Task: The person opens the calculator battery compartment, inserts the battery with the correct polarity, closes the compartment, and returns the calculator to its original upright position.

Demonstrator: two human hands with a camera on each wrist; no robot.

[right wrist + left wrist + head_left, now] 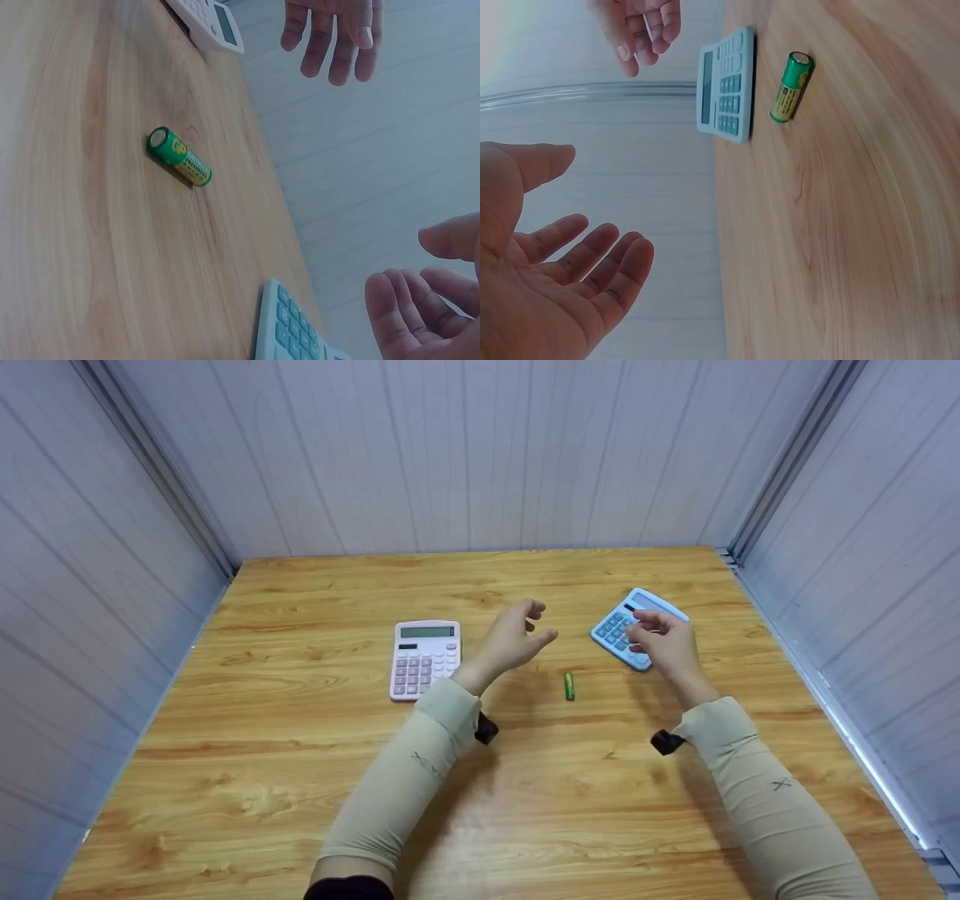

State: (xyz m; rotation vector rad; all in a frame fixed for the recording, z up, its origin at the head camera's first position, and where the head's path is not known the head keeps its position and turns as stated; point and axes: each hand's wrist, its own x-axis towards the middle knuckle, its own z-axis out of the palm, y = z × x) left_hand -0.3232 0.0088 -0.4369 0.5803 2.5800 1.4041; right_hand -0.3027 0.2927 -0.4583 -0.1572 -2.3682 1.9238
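L hand angled fwd above table, thumb spread well off its loosely bent fingers, nothing held. R hand hangs over blue calc, not touching, fingers lightly curved, thumb apart, also holding nada. Green batt lies btwn both hands' fingers, nearer body; pink calc sits left of L fingers.

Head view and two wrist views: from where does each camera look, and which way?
Head: on the head, looking forward and down at the table; left hand, right hand, sleeves show.
Left wrist: on that wrist, across the table toward battery and blue calculator; both hands show.
Right wrist: on that wrist, toward battery, blue calculator and pink calculator; both hands show.
Shared by wrist views: battery, blue calculator, both hands.
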